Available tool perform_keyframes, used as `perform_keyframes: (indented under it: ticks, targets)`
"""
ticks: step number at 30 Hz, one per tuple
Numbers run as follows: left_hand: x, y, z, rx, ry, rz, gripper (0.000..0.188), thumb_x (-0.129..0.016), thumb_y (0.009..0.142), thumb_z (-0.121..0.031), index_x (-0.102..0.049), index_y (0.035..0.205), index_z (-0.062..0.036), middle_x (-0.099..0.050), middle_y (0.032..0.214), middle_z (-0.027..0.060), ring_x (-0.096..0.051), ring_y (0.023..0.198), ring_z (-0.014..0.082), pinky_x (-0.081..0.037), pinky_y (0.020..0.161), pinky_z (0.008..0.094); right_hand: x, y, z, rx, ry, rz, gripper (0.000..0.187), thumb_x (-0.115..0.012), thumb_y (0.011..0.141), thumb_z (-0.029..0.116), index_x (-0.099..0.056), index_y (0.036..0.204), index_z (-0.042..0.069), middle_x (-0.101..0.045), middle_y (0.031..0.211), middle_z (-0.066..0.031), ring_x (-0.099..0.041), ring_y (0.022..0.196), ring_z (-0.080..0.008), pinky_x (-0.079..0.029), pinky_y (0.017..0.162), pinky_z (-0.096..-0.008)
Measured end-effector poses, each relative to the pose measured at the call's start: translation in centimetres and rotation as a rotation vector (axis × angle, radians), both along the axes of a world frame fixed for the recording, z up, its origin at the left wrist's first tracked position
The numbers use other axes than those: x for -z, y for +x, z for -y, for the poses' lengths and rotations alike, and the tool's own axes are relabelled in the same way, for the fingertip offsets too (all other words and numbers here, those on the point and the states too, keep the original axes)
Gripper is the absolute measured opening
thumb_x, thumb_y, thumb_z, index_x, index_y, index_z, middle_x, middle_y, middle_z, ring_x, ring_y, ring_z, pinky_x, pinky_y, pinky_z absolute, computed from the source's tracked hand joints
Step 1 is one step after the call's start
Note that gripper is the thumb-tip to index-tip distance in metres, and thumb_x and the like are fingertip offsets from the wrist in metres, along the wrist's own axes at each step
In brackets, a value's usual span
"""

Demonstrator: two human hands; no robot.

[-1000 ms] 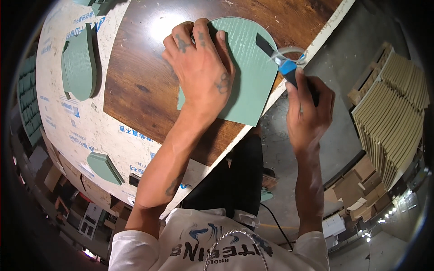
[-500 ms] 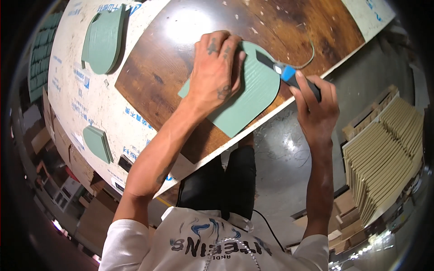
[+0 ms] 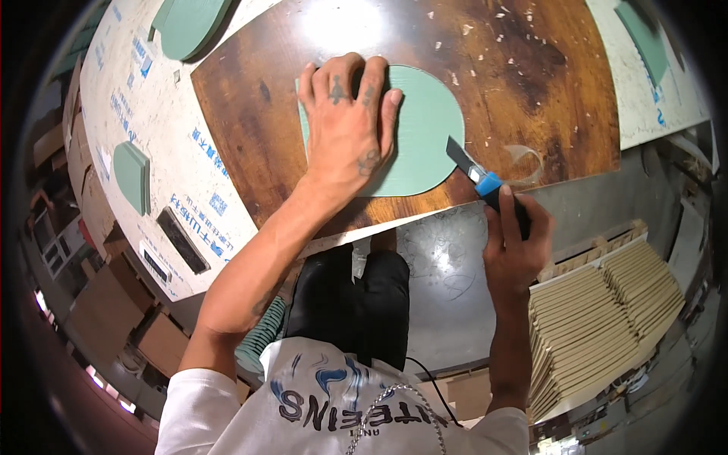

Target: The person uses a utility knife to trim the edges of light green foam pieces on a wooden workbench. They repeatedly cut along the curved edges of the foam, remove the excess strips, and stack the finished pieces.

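Note:
A pale green sheet [image 3: 425, 129] with a rounded right side lies on a dark wood-grain board [image 3: 265, 152]. My left hand [image 3: 345, 125] presses down on its left part, fingers spread and a little bent, hiding some of the sheet. In my right hand [image 3: 517, 243] is a utility knife [image 3: 487, 183] with a black handle and blue collar, gripped at the handle. Its dark blade slants up and left across the lower right of the curved rim; whether it touches the rim I cannot tell. A thin curled offcut strip [image 3: 525, 164] lies just right of the knife.
More green pieces lie at the upper left [image 3: 189, 26], the left [image 3: 133, 178] and the far right [image 3: 644, 45]. A dark bar [image 3: 182, 240] rests on the white printed table [image 3: 163, 114]. Stacked tan panels [image 3: 607, 318] stand lower right. Small scraps dot the board.
The sheet has turned under my left hand, its straight edges now lying differently. My right hand and knife have come lower. The thin strip now lies curled, apart from the blade. The whole view has shifted.

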State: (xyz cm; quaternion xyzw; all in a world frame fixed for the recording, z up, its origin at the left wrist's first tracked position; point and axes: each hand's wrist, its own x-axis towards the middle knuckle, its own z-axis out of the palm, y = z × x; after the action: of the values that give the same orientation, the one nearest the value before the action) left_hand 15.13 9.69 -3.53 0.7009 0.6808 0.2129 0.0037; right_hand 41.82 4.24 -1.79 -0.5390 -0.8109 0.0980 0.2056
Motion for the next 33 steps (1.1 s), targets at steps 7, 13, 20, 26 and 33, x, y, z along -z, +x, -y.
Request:
perform_keyframes:
  ticks: [7,13,20,26,33]
  targets:
    - [0.0,-0.8,-0.6,0.124,0.047,0.161,0.025,-0.061,0.099,-0.019,-0.065,0.119,-0.0049,-0.059,0.116,0.0173,-0.055,0.111,0.0348,-0.037,0.106,0.0531,0.4,-2.2,-5.6,-0.088,0.073,0.053,0.035,-0.073,0.091,0.023,-0.070,0.126,0.017,-0.061,0.107,-0.0078,-0.059,0.092,-0.0270,-0.050,0.078,-0.0390]
    - [-1.0,-1.2,-0.6,-0.064,-0.005,0.079,0.054,-0.065,0.094,-0.030,-0.052,0.133,0.0049,-0.048,0.129,0.0270,-0.041,0.127,0.0422,-0.027,0.108,0.0619,-0.4,0.7,-1.4,-0.181,0.052,-0.023,0.043,-0.079,0.086,0.019,-0.068,0.127,0.016,-0.062,0.106,-0.0084,-0.061,0.091,-0.0284,-0.051,0.075,-0.0400]
    - [0.0,0.4,2.7,-0.271,0.033,0.104,0.057,-0.064,0.097,-0.023,-0.041,0.137,0.0095,-0.050,0.116,0.0263,-0.044,0.107,0.0365,-0.037,0.093,0.0513,-1.0,1.2,-2.5,-0.215,0.041,-0.003,0.045,-0.081,0.084,0.016,-0.068,0.127,0.016,-0.063,0.106,-0.0097,-0.060,0.091,-0.0295,-0.051,0.076,-0.0416]
    - [0.4,-0.1,2.6,-0.257,0.052,0.075,0.051,-0.065,0.096,-0.019,-0.043,0.133,0.0097,-0.051,0.114,0.0246,-0.044,0.105,0.0344,-0.038,0.091,0.0486,0.2,-2.2,-6.2,-0.220,0.156,-0.028,0.039,-0.080,0.084,0.020,-0.072,0.121,0.013,-0.063,0.101,-0.0095,-0.059,0.088,-0.0286,-0.051,0.074,-0.0403]
    - [0.6,-0.8,2.2,-0.180,0.141,0.117,0.047,-0.063,0.096,-0.014,-0.044,0.134,0.0052,-0.052,0.116,0.0227,-0.047,0.105,0.0346,-0.040,0.091,0.0481,-0.9,-0.5,-6.0,-0.294,0.055,-0.029,0.043,-0.084,0.079,0.018,-0.073,0.121,0.011,-0.062,0.099,-0.0104,-0.059,0.087,-0.0274,-0.051,0.070,-0.0395]
